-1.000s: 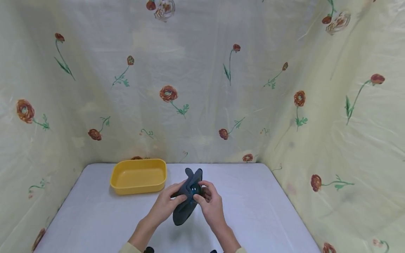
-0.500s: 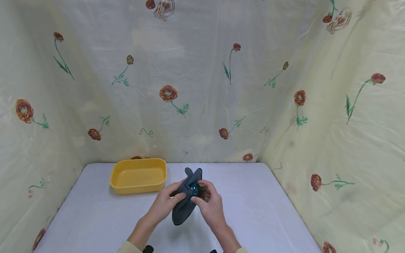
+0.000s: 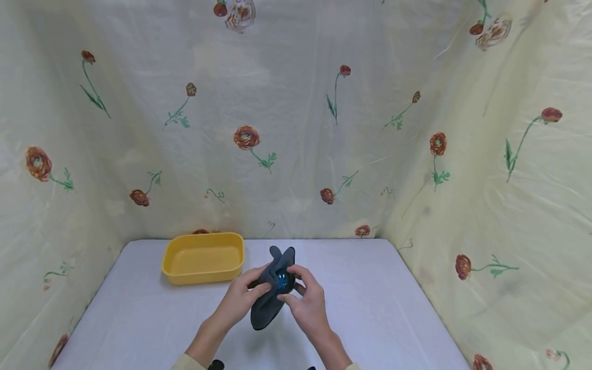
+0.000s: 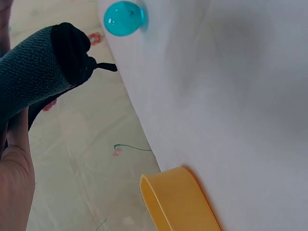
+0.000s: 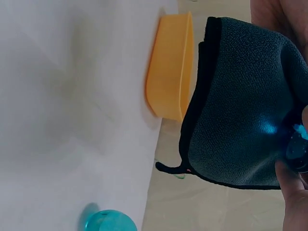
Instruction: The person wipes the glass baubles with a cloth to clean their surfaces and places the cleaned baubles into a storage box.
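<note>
Wiping looks under way, the blue ball (image 3: pixel 285 281) not yet set down
Head: left hand (image 3: pixel 241 297) pinches the dark cloth (image 3: pixel 264 312) against the ball, right hand (image 3: pixel 308 302) curls thumb and fingers on it, table (image 3: pixel 374 308) spreading wide rightward; left wrist: teal round thing (image 4: pixel 122 19) and yellow tray (image 4: pixel 185 198) by the table's edge; right wrist: ball touching cloth, its loop (image 5: pixel 168 168) dangling free

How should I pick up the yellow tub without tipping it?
I'd pinch the rim of the yellow tub at both short ends, one hand from each side. It stands upright with its open top facing up, and its wall goes all round. Its back is near the table's far edge, so coming from behind looks harder.
</note>
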Motion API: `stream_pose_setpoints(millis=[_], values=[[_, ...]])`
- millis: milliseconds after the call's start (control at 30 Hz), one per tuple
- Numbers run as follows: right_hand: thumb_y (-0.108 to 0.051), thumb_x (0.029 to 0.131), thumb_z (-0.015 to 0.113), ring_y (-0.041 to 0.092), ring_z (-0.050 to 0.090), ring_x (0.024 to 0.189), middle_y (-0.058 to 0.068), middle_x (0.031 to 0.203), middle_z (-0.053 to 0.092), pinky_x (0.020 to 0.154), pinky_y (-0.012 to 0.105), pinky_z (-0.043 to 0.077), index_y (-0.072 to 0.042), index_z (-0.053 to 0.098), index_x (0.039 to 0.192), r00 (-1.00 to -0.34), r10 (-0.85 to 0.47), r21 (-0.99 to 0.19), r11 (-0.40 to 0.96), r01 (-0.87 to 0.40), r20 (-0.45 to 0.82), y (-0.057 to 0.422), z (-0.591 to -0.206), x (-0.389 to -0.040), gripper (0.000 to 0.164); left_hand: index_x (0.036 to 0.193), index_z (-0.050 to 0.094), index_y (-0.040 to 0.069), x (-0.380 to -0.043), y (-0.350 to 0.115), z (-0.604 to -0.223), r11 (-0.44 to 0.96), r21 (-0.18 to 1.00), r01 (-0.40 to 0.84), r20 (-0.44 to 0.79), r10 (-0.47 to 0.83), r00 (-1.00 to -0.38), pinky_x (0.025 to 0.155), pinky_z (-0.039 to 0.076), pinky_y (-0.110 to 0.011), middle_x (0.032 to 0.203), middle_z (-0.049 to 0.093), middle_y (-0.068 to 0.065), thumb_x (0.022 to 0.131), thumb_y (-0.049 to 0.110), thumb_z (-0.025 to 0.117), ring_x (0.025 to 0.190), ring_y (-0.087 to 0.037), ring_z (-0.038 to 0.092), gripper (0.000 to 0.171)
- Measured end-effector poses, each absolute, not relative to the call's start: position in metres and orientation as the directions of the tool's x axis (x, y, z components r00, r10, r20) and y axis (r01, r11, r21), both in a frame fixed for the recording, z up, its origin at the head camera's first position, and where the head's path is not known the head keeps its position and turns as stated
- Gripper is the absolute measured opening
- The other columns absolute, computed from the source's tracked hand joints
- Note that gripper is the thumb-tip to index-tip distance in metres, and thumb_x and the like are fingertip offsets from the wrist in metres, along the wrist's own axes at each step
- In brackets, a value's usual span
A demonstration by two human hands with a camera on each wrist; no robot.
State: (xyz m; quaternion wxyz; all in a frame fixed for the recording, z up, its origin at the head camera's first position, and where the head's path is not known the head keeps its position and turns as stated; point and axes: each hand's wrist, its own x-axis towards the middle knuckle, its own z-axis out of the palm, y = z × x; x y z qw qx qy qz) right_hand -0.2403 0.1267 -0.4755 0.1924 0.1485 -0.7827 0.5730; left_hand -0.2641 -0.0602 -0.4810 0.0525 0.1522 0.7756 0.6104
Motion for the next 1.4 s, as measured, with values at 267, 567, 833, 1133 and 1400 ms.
stream_pose_setpoints(millis=[267,567,833,1133,1400], values=[[0.021,0.066,0.079,0.023,0.059,0.122,0.008,0.130,0.061,0.099,0.036,0.054,-0.013,0.061,0.118,-0.856,-0.030,-0.812,0.301,-0.501,0.517,0.1263,-0.4769,-0.2383,0.064,0.140,0.056,0.033,-0.2624,-0.0595,-0.4818,0.196,0.966,0.167,0.100,0.312,-0.945,0.101,0.053,-0.048,0.138,0.062,0.002,0.097,0.034,0.064,0.119,-0.024,0.057,0.044],[0.020,0.069,0.078,0.023,0.059,0.124,0.008,0.131,0.059,0.100,0.034,0.052,-0.014,0.061,0.119,-0.869,-0.035,-0.820,0.312,-0.479,0.494,0.1260,-0.4778,-0.2374,0.063,0.140,0.056,0.033,-0.2610,-0.0590,-0.4822,0.202,0.966,0.161,0.092,0.313,-0.945,0.100,0.053,-0.048,0.138,0.061,0.001,0.097,0.032,0.064,0.119,-0.025,0.057,0.044],[0.020,0.069,0.078,0.025,0.059,0.122,0.011,0.131,0.061,0.098,0.032,0.054,-0.012,0.061,0.120,-0.881,-0.026,-0.842,0.281,-0.460,0.472,0.1276,-0.4761,-0.2383,0.062,0.140,0.055,0.039,-0.2623,-0.0598,-0.4798,0.208,0.963,0.174,0.100,0.323,-0.941,0.100,0.054,-0.048,0.139,0.060,0.001,0.098,0.030,0.063,0.119,-0.025,0.057,0.044],[0.013,0.074,0.078,0.025,0.063,0.118,0.010,0.130,0.062,0.098,0.030,0.054,-0.011,0.061,0.124,-0.905,-0.026,-0.873,0.252,-0.418,0.425,0.1285,-0.4777,-0.2402,0.058,0.140,0.054,0.041,-0.2632,-0.0594,-0.4808,0.203,0.963,0.179,0.106,0.326,-0.939,0.100,0.054,-0.048,0.136,0.061,0.001,0.098,0.027,0.063,0.120,-0.025,0.057,0.045],[0.005,0.081,0.076,0.026,0.065,0.117,0.010,0.127,0.064,0.096,0.030,0.056,-0.009,0.059,0.126,-0.918,-0.019,-0.892,0.229,-0.390,0.397,0.1310,-0.4792,-0.2396,0.051,0.139,0.054,0.042,-0.2638,-0.0588,-0.4815,0.200,0.961,0.193,0.120,0.327,-0.937,0.099,0.055,-0.046,0.132,0.063,0.003,0.098,0.027,0.063,0.117,-0.024,0.058,0.045]])
